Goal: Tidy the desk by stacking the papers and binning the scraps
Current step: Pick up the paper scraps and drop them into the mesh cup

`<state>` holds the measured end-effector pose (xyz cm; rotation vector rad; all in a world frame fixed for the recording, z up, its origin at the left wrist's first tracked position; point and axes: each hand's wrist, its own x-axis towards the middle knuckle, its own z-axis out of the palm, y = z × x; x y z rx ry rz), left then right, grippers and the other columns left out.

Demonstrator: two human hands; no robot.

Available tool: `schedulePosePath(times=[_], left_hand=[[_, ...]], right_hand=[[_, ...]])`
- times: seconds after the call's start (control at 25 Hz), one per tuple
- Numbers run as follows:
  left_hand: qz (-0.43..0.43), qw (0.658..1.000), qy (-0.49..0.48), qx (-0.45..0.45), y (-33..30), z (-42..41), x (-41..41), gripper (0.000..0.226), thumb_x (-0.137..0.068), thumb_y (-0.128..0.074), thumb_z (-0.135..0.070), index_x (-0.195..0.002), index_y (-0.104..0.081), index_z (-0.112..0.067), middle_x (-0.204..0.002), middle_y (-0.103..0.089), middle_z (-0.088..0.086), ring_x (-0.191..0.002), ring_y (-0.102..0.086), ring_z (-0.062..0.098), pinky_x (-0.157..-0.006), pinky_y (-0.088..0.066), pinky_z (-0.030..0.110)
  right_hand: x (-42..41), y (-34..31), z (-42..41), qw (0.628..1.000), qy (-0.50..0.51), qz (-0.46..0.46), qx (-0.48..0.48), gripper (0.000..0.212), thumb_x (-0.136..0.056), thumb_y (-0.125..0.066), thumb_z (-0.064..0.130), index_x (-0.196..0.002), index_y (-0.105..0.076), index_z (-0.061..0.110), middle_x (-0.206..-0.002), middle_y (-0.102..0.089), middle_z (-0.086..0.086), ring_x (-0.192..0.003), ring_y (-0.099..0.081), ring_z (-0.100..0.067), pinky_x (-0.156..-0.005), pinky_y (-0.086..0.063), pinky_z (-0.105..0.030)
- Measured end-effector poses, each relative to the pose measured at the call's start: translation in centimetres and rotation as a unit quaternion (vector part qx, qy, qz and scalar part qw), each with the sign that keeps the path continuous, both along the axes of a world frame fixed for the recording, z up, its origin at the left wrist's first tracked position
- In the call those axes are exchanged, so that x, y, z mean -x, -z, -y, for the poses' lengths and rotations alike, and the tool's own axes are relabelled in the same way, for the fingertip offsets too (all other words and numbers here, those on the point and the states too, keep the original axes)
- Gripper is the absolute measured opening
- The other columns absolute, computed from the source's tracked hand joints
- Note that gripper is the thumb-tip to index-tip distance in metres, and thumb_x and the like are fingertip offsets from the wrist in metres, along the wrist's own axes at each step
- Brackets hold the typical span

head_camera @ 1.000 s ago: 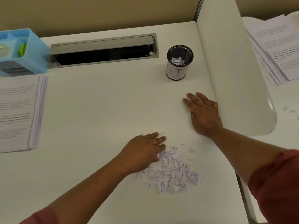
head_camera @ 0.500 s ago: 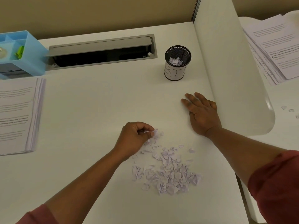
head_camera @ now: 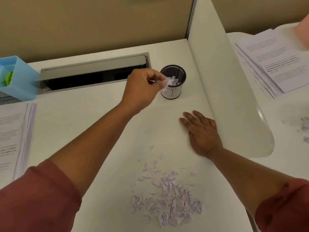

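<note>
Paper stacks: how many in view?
2. One paper stack lies at the desk's left edge, partly cut off by the frame. The other stack lies on the neighbouring desk beyond the divider, top right. More may lie out of frame.

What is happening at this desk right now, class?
A person is clearing torn paper off a white desk. The left hand pinches a few scraps right beside the rim of a black mesh cup, which already holds some. The right hand lies flat on the desk. A pile of scraps waits near the front edge, and a stack of papers sits at the left.
</note>
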<state>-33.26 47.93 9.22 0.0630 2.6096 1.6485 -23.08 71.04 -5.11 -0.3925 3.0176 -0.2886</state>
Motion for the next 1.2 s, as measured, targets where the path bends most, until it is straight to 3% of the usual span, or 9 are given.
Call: schedulePosePath(times=[0.16, 0.36, 0.52, 0.8, 0.92, 1.04, 1.2], left_hand=[[-0.077, 0.987, 0.047, 0.129, 0.4, -2.9, 4.5, 0.007, -0.091, -0.075, -0.02, -0.095, -0.079, -0.016, -0.08, -0.069, -0.011, -0.068, -0.059, 0.002, -0.07, -0.051, 0.019], [-0.094, 0.97, 0.085, 0.206, 1.4, -4.3, 6.7, 0.012, -0.096, -0.066, -0.018, -0.101, -0.077, -0.019, -0.094, -0.074, -0.001, -0.083, -0.065, 0.013, -0.079, -0.056, 0.03], [-0.116, 0.952, 0.096, 0.265, 1.1, -4.4, 6.3, 0.015, -0.099, -0.059, -0.022, -0.105, -0.073, -0.025, -0.093, -0.073, -0.004, -0.083, -0.064, 0.018, -0.074, -0.055, 0.037], [-0.086, 0.96, 0.129, 0.234, 1.5, -3.6, 6.0, 0.019, -0.103, -0.05, -0.013, -0.114, -0.063, -0.02, -0.092, -0.067, -0.004, -0.082, -0.061, 0.019, -0.072, -0.05, 0.032], [-0.082, 0.967, 0.119, 0.208, 1.8, -3.4, 5.7, 0.021, -0.1, -0.053, -0.008, -0.116, -0.062, -0.018, -0.102, -0.07, 0.002, -0.094, -0.066, 0.022, -0.084, -0.056, 0.039], [-0.1, 0.977, 0.089, 0.166, 2.0, -3.3, 5.7, 0.02, -0.097, -0.054, -0.005, -0.111, -0.064, -0.015, -0.102, -0.07, 0.003, -0.096, -0.066, 0.023, -0.087, -0.056, 0.045], [-0.164, 0.978, 0.032, 0.121, 3.3, -1.2, 3.9, 0.016, -0.094, -0.054, -0.005, -0.097, -0.067, -0.014, -0.091, -0.068, -0.006, -0.085, -0.062, 0.018, -0.078, -0.054, 0.036]], right_hand=[[0.0, 0.2, -0.1, 1.0, -0.001, -0.011, 0.004, 0.056, -0.093, -0.032, 0.025, -0.145, -0.05, 0.033, -0.156, -0.044, 0.007, -0.146, -0.036, -0.026, -0.107, -0.027, -0.042], [0.1, 0.1, -0.2, 1.0, -0.001, -0.009, 0.002, 0.058, -0.091, -0.033, 0.024, -0.146, -0.049, 0.034, -0.157, -0.043, 0.007, -0.147, -0.035, -0.026, -0.107, -0.025, -0.041], [0.1, 0.1, -0.2, 1.0, -0.001, -0.006, 0.005, 0.058, -0.091, -0.032, 0.024, -0.146, -0.049, 0.034, -0.157, -0.043, 0.007, -0.147, -0.034, -0.025, -0.107, -0.026, -0.041], [0.0, 0.2, -0.2, 1.0, -0.002, -0.007, 0.003, 0.057, -0.092, -0.03, 0.025, -0.146, -0.049, 0.033, -0.157, -0.043, 0.007, -0.148, -0.034, -0.025, -0.107, -0.026, -0.042], [0.1, 0.2, -0.2, 1.0, -0.003, -0.015, 0.005, 0.057, -0.092, -0.032, 0.024, -0.145, -0.05, 0.032, -0.156, -0.045, 0.006, -0.146, -0.036, -0.026, -0.106, -0.025, -0.041], [0.1, 0.2, -0.2, 1.0, -0.004, -0.015, 0.001, 0.057, -0.092, -0.033, 0.024, -0.145, -0.05, 0.033, -0.156, -0.044, 0.006, -0.146, -0.035, -0.026, -0.106, -0.025, -0.041], [0.1, 0.4, -0.3, 1.0, -0.004, -0.009, -0.005, 0.057, -0.092, -0.032, 0.024, -0.146, -0.048, 0.034, -0.157, -0.042, 0.007, -0.148, -0.034, -0.025, -0.107, -0.024, -0.04]])
